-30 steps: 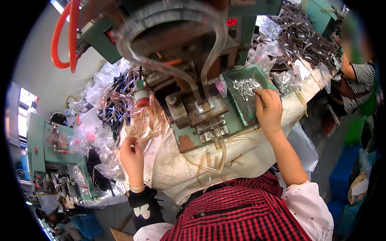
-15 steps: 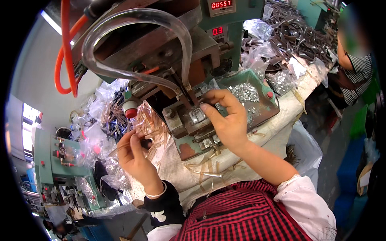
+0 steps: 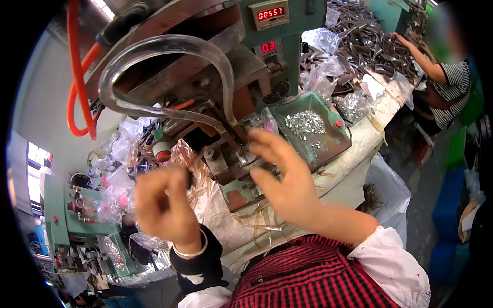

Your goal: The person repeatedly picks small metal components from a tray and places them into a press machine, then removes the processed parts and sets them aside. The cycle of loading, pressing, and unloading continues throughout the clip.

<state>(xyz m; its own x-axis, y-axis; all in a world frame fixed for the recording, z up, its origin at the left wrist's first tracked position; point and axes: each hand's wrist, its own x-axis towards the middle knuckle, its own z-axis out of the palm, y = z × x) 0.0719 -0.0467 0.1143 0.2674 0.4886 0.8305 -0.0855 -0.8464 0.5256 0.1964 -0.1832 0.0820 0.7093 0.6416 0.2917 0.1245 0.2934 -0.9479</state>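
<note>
Hands work at the green press machine (image 3: pixel 277 56). Right hand (image 3: pixel 285 177) is spread, fingertips at the metal fixture block (image 3: pixel 241 164) under the clear tube (image 3: pixel 169 49). Left hand (image 3: pixel 162 205), blurred, appears to pinch a small dark piece; grip unclear. Tray of small silver parts (image 3: pixel 308 126) sits just right of the fixture. Judgement: seat the piece squarely and keep fingers out from under the press head.

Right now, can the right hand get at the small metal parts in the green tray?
Probably yes: the right hand is at the machine's fixture, beside the green tray, and nothing lies between it and the uncovered metal parts.
</note>
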